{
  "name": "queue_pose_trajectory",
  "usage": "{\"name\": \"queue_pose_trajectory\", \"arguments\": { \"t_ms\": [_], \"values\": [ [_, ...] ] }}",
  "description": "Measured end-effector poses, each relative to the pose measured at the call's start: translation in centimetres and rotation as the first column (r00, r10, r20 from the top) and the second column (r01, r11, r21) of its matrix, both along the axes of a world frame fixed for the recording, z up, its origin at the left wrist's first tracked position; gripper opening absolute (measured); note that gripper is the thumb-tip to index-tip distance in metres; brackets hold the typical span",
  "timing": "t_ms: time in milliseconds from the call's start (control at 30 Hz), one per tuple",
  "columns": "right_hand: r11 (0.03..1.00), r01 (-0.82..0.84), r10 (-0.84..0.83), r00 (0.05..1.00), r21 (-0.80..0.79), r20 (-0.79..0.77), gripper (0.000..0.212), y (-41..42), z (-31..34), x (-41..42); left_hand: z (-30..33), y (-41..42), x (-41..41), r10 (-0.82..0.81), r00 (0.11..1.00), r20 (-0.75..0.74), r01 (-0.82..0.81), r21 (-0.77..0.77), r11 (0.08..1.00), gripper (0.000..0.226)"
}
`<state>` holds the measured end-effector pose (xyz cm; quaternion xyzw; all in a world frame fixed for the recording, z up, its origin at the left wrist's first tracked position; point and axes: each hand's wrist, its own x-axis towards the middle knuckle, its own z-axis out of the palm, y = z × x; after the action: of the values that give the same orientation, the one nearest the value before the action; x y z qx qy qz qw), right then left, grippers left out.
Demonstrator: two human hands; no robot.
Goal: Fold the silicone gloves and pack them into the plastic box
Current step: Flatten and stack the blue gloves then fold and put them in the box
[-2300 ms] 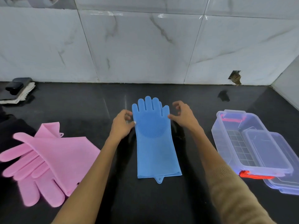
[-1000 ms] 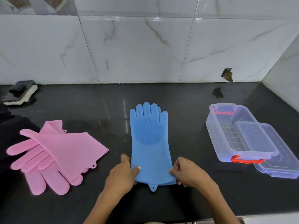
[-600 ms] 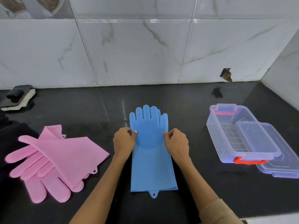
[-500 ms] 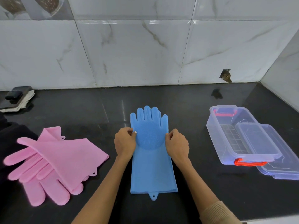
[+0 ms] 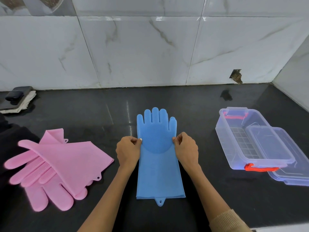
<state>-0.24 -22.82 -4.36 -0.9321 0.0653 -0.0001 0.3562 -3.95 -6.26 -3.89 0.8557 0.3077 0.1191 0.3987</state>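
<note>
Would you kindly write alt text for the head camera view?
Two bare hands, left hand and right hand, pinch the edges of a flat blue silicone glove on a black counter; pink silicone gloves lie left, an open clear plastic box right.

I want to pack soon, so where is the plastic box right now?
The plastic box sits open on the right of the black counter, right of the blue glove, its lid leaning against it.

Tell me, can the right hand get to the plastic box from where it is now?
Probably yes. The right hand pinches the blue glove's edge, and only bare counter lies between it and the box. The box is open, its lid leaning on the far side.
</note>
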Motion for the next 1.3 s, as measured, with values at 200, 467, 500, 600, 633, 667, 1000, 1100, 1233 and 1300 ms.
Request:
{"name": "queue_pose_trajectory", "arguments": {
  "t_ms": [200, 467, 500, 600, 633, 667, 1000, 1100, 1233, 1300],
  "values": [
    [0.99, -0.063, 0.066, 0.998, 0.123, -0.015, 0.016, -0.6, 0.5, -0.4, 0.9, 0.1, -1.0, -0.055, 0.997, -0.045, 0.051, -0.092, 0.994, 0.02],
    [0.899, -0.433, 0.438, 0.894, 0.067, -0.099, 0.026, -4.5, 1.4, -4.9, 1.5, -0.1, -6.7, -0.244, 0.928, -0.281, 0.182, -0.229, 0.956, 0.009],
    [0.875, -0.485, 0.483, 0.869, 0.014, -0.103, 0.032, -4.7, 1.6, -5.1, 1.6, 0.0, -6.8, -0.249, 0.928, -0.275, 0.193, -0.215, 0.957, 0.01],
    [0.761, -0.64, 0.624, 0.767, -0.104, -0.15, 0.035, -5.2, 2.5, -5.4, 1.8, 0.4, -7.3, -0.342, 0.915, -0.216, 0.311, -0.162, 0.936, 0.011],
    [0.726, -0.676, 0.654, 0.735, -0.125, -0.179, 0.03, -5.4, 2.8, -5.6, 2.0, 0.6, -7.6, -0.402, 0.893, -0.202, 0.377, -0.153, 0.914, 0.011],
    [0.698, -0.703, 0.674, 0.709, -0.136, -0.205, 0.024, -5.7, 3.1, -5.8, 2.1, 1.0, -8.0, -0.461, 0.864, -0.201, 0.436, -0.158, 0.886, 0.01],
    [0.667, -0.715, 0.726, 0.687, -0.211, -0.037, 0.016, -6.9, 1.7, -6.9, 2.8, 2.8, -9.7, -0.713, 0.571, -0.406, 0.707, -0.199, 0.679, 0.04],
    [0.723, -0.666, 0.687, 0.721, -0.183, 0.088, 0.023, -6.4, 0.9, -6.6, 2.7, 2.7, -9.6, -0.707, 0.62, -0.34, 0.718, -0.117, 0.686, 0.027],
    [0.802, -0.592, 0.593, 0.773, -0.079, 0.226, 0.037, -5.6, 1.1, -5.5, 3.3, 3.2, -8.8, -0.714, 0.691, -0.112, 0.712, -0.064, 0.699, 0.013],
    [0.802, -0.597, 0.574, 0.784, 0.029, 0.236, 0.034, -5.0, 2.1, -5.0, 4.0, 3.4, -7.8, -0.671, 0.741, 0.014, 0.672, 0.0, 0.741, 0.01]
  ]
}}
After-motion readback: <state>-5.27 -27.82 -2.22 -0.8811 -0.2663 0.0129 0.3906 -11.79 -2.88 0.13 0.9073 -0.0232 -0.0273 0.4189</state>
